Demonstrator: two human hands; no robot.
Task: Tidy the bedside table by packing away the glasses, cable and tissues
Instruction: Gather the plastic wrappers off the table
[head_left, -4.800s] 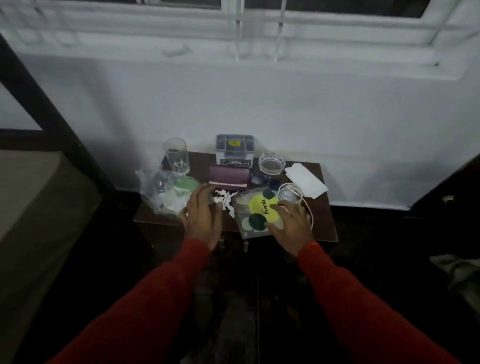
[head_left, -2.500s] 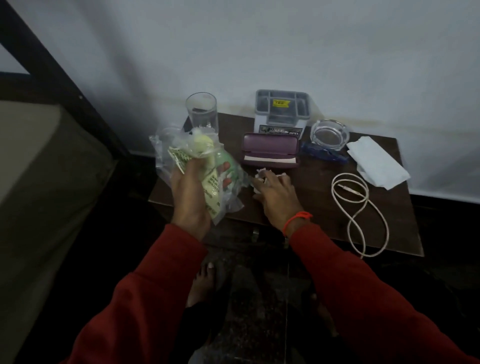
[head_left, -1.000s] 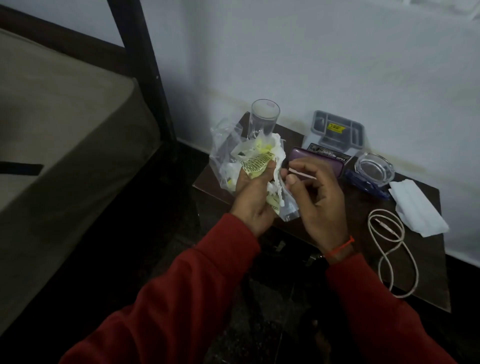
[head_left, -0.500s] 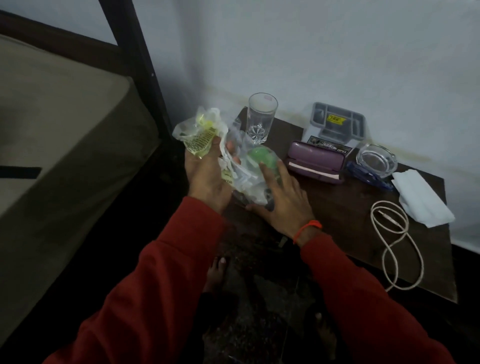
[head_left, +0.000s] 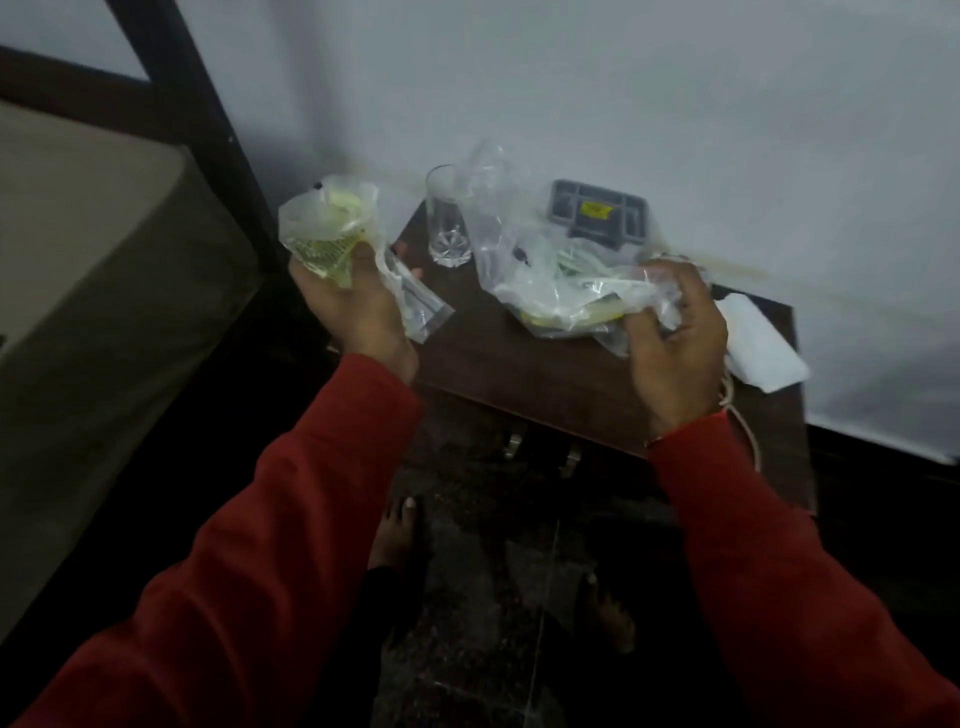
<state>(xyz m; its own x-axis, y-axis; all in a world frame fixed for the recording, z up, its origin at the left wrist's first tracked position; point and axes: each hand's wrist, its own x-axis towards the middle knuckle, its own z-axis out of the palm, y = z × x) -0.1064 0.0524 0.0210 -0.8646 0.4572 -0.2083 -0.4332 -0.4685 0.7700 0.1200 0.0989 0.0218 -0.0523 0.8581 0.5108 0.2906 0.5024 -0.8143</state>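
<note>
While both hands grip: left hand (head_left: 358, 306) yellow-printed bag (head_left: 327, 228) | right hand (head_left: 675, 343) clear bag (head_left: 524, 260)

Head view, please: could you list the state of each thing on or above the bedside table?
Left hand: grips a crumpled plastic wrapper, raised.
Right hand: grips a clear plastic bag, over the table.
Drinking glass: upright, empty.
Grey organiser: upright against the wall.
Tissues: flat on the bedside table, unpacked.
White cable: loose on the table.
</note>
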